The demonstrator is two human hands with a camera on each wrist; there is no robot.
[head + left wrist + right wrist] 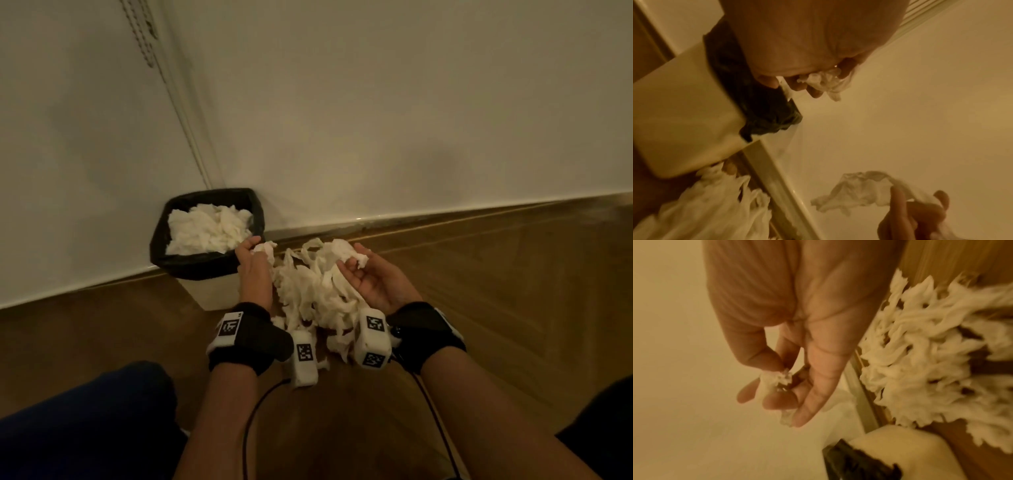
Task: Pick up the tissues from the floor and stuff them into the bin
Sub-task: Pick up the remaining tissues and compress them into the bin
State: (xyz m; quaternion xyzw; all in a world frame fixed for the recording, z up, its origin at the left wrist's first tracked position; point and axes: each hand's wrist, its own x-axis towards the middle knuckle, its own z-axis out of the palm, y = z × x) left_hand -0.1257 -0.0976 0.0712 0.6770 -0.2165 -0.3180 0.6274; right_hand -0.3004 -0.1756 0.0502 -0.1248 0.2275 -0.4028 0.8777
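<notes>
A white bin (213,292) with a black liner stands in the corner, filled near the rim with crumpled white tissues (209,230). A loose pile of torn tissues (310,294) lies on the wooden floor just right of the bin, between my hands. My left hand (255,250) grips a crumpled tissue (826,82) beside the bin's right rim. My right hand (352,264), palm up over the pile, pinches a small tissue piece (777,380) between thumb and fingers. In the left wrist view the right hand's tissue (863,191) hangs in front of the wall.
White walls meet in the corner behind the bin, with a pale baseboard (445,214) along the floor. My knee in dark blue cloth (85,421) is at the lower left. Black cables (255,411) run from the wrist cameras. Bare wooden floor (513,291) spreads right.
</notes>
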